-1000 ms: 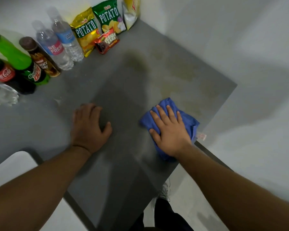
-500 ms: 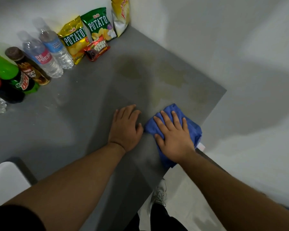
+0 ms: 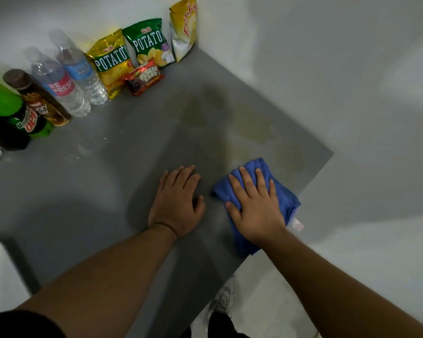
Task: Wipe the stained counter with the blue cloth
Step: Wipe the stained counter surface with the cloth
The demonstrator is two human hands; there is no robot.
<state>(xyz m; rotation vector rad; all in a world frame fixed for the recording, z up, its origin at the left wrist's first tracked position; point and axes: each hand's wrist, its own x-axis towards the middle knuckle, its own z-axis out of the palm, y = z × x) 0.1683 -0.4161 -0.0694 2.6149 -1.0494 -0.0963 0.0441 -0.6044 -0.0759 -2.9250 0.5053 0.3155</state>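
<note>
Item: blue cloth point(image 3: 282, 191), bunched and folded, lying flat on the grey counter point(image 3: 108, 186) near its right-hand edge. Long axis runs from the near edge of the counter toward the far wall, leaning slightly left at its far end; a white tag point(image 3: 298, 225) shows at its right near corner.

Item: right hand point(image 3: 254, 206). Palm down on the cloth, fingers spread and extended, pressing it to the surface; nothing is gripped or closed upon.

Item: left hand point(image 3: 176, 203). Flat on bare counter just beside the cloth's left edge, fingers together and extended, holding nothing; it appears to serve as a brace.

Item: stains point(image 3: 252, 125). Dull yellowish patches directly beyond the cloth, toward the far wall and corner, one patch point(image 3: 291, 156) just beside the cloth's far right corner. The right hand is the nearer; the stroke in prospect is forward and slightly left, roughly along the cloth's long axis.

Item: background stock. Bottles point(image 3: 66, 79) and snack bags point(image 3: 130, 54) stand along the far left wall, well apart from the cloth, beyond the stains.
</note>
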